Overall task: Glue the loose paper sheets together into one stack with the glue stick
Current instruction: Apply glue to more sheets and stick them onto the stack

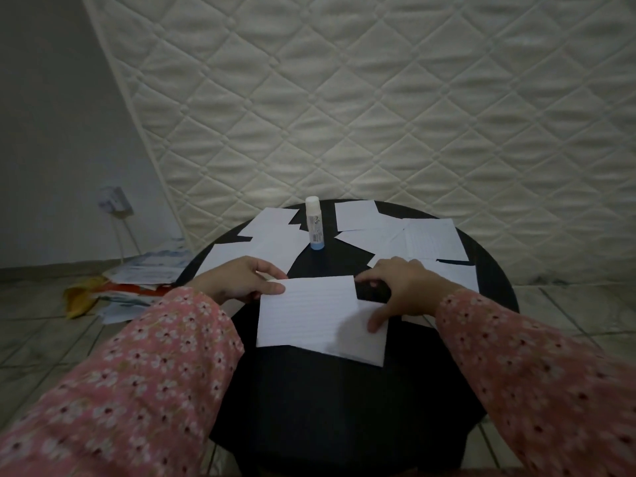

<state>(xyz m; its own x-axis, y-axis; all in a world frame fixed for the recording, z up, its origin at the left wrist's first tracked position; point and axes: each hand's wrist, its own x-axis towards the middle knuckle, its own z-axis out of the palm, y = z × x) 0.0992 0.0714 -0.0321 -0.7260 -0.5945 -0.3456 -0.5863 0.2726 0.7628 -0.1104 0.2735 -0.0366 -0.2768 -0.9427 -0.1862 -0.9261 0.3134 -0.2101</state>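
Pinching the upper left corner of a lined sheet [309, 311] at the centre of the frame, the left hand [237, 280] lays its thumb on top with fingers curled beneath. The right hand [402, 287] grips the sheet's upper right corner, its thumb pressing flat lower down the paper. Under it, a second sheet [364, 349] juts out at the lower right. The glue stick [315, 222] stands capped and upright higher up on the round black table [344, 407], between loose sheets on the left [272, 235] and on the right [413, 235]. Papers [137, 280] litter the tiled floor at left.
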